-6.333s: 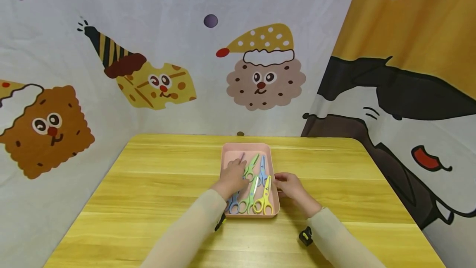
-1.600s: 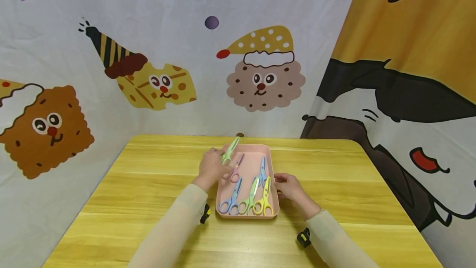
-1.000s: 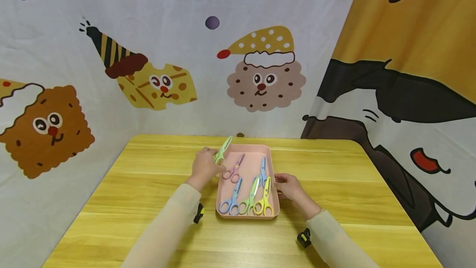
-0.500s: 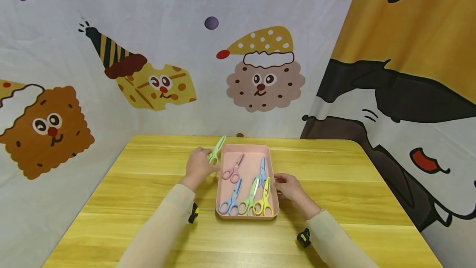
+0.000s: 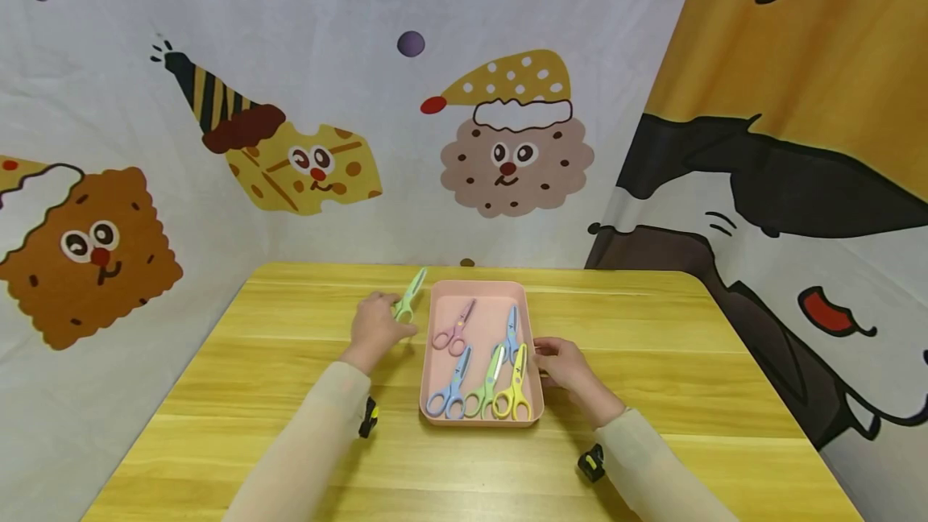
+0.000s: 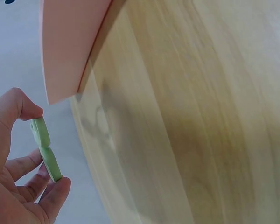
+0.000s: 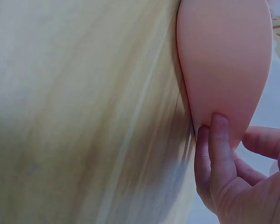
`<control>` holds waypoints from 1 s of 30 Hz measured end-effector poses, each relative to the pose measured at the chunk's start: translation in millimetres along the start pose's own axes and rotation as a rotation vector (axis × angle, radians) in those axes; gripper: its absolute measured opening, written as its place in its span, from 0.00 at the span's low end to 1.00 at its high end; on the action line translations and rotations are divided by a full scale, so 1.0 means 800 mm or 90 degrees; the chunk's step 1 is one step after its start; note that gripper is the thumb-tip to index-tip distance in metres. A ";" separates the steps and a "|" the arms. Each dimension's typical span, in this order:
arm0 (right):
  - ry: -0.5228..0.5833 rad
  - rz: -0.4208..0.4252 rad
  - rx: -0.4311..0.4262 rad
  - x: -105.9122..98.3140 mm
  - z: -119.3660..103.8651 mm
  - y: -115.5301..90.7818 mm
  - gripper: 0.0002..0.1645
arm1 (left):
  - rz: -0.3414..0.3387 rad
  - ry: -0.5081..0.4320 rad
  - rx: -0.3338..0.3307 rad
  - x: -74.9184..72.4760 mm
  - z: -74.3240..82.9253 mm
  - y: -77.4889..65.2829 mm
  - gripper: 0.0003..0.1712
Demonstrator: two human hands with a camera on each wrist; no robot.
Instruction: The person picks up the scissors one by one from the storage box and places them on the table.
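Observation:
My left hand (image 5: 374, 329) pinches a pair of light green scissors (image 5: 411, 295) at the handles, blades pointing up and away, just left of the pink tray (image 5: 490, 311). In the left wrist view the scissors (image 6: 40, 133) sit between thumb and fingertips, and their shadow falls on the table. My right hand (image 5: 569, 365) holds the tray's right side; in the right wrist view, two fingers (image 7: 219, 135) press on its outer wall while another digit touches the rim. Inside lie purple scissors (image 5: 455, 330), blue scissors (image 5: 511, 333), more blue scissors (image 5: 452, 385), green scissors (image 5: 489, 385) and yellow scissors (image 5: 516, 389).
The wooden table (image 5: 290, 361) stretches to both sides of the tray. Behind it hangs a pale curtain (image 5: 413, 184) printed with cartoon food. A darker patterned curtain (image 5: 783, 176) is on the right.
My left hand has lifted the green scissors out of the tray's upper middle and carried them left, past its left rim. The right hand stays at the tray's right side.

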State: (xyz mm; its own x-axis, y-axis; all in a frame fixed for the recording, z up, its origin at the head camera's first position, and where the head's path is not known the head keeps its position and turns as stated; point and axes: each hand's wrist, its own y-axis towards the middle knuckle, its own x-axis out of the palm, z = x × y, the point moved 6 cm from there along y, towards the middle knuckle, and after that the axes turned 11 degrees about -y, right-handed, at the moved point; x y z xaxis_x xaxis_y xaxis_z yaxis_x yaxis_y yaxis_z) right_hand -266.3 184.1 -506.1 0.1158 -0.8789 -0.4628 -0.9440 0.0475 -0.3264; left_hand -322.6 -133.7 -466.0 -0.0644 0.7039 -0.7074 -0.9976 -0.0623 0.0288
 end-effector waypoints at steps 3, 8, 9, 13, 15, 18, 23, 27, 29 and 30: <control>0.002 -0.001 -0.006 0.000 -0.001 0.000 0.23 | -0.001 0.002 0.000 -0.001 -0.004 -0.001 0.41; 0.004 -0.001 -0.006 0.001 0.000 0.001 0.23 | -0.004 0.016 -0.002 -0.002 -0.010 -0.001 0.40; 0.005 0.001 -0.005 0.001 0.000 0.001 0.23 | -0.005 0.017 -0.003 -0.002 -0.012 -0.001 0.40; 0.011 -0.002 -0.009 0.001 0.000 0.000 0.23 | -0.006 0.023 -0.005 -0.002 -0.017 -0.002 0.39; 0.012 -0.001 -0.008 0.001 -0.001 -0.001 0.23 | -0.005 0.024 -0.006 -0.003 -0.019 -0.002 0.39; 0.004 0.006 -0.006 0.000 -0.002 -0.002 0.23 | -0.005 0.022 -0.004 -0.004 -0.021 -0.003 0.40; -0.009 0.019 -0.014 -0.002 -0.003 -0.002 0.22 | -0.008 0.021 -0.002 -0.005 -0.023 -0.006 0.40; -0.002 0.020 -0.022 -0.002 -0.003 0.000 0.22 | -0.009 0.017 -0.001 -0.005 -0.024 -0.007 0.40; 0.001 0.021 -0.023 -0.001 -0.002 0.001 0.22 | -0.009 0.017 -0.004 -0.005 -0.025 -0.008 0.40; 0.000 0.022 -0.024 -0.001 -0.002 0.002 0.22 | -0.010 0.020 -0.006 -0.005 -0.026 -0.008 0.40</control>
State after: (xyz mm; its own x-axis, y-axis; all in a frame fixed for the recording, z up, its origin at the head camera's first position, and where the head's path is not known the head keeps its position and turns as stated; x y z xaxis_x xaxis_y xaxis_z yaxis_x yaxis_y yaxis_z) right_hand -268.3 184.1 -505.1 0.0835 -0.8769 -0.4734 -0.9583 0.0597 -0.2795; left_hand -315.9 -150.9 -478.4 -0.0486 0.6824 -0.7294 -0.9982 -0.0586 0.0116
